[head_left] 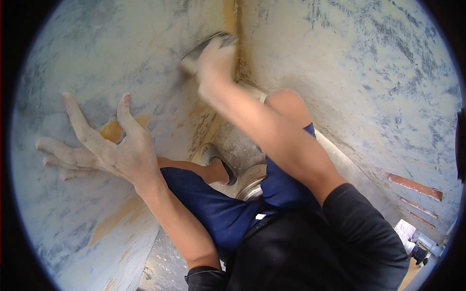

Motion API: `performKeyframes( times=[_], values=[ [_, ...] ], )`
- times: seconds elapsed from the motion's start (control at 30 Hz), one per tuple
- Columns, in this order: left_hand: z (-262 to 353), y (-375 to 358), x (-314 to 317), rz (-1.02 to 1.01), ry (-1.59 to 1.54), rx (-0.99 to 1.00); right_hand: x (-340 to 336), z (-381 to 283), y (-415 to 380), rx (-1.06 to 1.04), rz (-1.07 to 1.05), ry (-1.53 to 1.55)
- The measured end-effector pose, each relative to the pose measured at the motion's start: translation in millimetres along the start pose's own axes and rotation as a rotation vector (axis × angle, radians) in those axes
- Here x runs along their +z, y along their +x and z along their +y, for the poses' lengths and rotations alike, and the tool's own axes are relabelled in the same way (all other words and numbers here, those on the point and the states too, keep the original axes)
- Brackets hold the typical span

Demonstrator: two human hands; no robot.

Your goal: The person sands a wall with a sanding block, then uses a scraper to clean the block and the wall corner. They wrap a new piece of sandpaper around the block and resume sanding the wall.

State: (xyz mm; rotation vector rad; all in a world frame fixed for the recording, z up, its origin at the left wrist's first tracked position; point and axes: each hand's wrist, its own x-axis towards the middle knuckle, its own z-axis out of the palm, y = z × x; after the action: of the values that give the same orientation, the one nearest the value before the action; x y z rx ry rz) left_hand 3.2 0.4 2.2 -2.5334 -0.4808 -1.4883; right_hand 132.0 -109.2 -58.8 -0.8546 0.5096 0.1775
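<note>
Near the top centre, my right hand (216, 60) is closed round a flat grey block (199, 51), which lies against the left wall panel (160, 43) close to the corner. Hand and block are blurred by motion, and the block's underside is hidden. My left hand (109, 150), dusty, rests on the same panel further left with its fingers spread and holds nothing. An orange-brown patch (111, 131) shows between its thumb and forefinger. Brown filler runs down the corner seam (237, 34) just right of the block.
On the right stands another mottled panel (349, 72) with reddish slots (415, 186) low down. My knees and a sandalled foot (218, 162) are below, beside a round metal object (253, 182) on the speckled floor (238, 140). A tool with blue parts (427, 242) lies at lower right.
</note>
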Motion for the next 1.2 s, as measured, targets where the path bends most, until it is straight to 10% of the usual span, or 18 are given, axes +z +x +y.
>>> performKeyframes(
  times=[0.07,0.33,0.4,0.57,0.73,0.87,0.9,1.0,1.07,1.2],
  values=[
    [0.5,-1.4,0.6,-0.001,-0.001,0.001,0.7,41.1,-35.4,-0.425,-0.044,-0.32],
    [1.8,-0.6,0.7,0.01,0.0,-0.007,2.6,-2.2,-29.4,0.005,-0.001,-0.155],
    [2.2,-1.4,2.3,0.011,-0.005,-0.003,0.7,50.3,-61.9,-0.579,0.022,-0.475],
    [3.0,-1.7,-1.5,0.003,-0.011,0.001,-9.6,6.4,-11.0,-0.051,-0.124,-0.076],
    [3.4,-1.7,0.6,0.004,-0.003,0.0,-4.1,37.1,-80.5,-0.518,-0.106,-0.504],
    [-1.0,-2.3,0.4,0.013,-0.028,0.022,-15.3,31.3,-28.2,-0.223,-0.068,-0.522],
    [-2.2,-2.6,-0.5,0.016,-0.024,0.019,-5.8,11.4,-11.7,-0.076,-0.052,-0.113],
    [-1.6,-2.4,-0.3,-0.002,-0.021,0.015,-0.7,8.0,-39.3,-0.07,-0.005,-0.19],
    [-1.1,-2.5,1.1,0.014,-0.013,0.016,-4.2,51.5,-59.8,-0.451,0.002,-0.586],
    [0.6,-2.3,-0.7,0.011,-0.027,0.014,-11.3,16.0,-35.4,-0.2,-0.052,-0.46]
  ],
)
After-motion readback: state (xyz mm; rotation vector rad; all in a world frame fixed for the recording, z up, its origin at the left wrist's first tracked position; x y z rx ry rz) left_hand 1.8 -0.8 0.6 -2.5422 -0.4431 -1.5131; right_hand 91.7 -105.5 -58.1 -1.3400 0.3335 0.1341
